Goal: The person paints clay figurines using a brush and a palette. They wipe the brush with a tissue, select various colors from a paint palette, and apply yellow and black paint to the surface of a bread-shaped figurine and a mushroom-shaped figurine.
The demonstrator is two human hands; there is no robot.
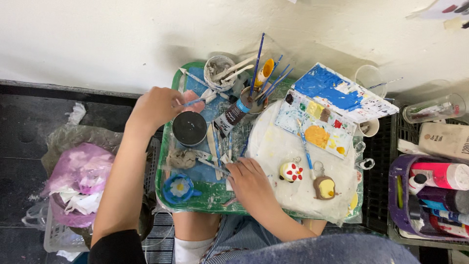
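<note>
Two bare hands work over a green tray (166,183) resting on the person's lap. Left hand (157,106) is curled, pinching a thin blue-handled brush (195,101) above a round black-lidded jar (189,128). Right hand (250,182) lies palm down with fingers bent over small sticks near the tray's middle; whether it grips one cannot be told. Just right of it, on white cloth (273,146), lie two painted charms (291,171). Beyond stand a cup of brushes (254,100), a dark paint tube (230,117) and an open paint palette (322,115). This looks like a painting step; next, the brush seems to need paint.
</note>
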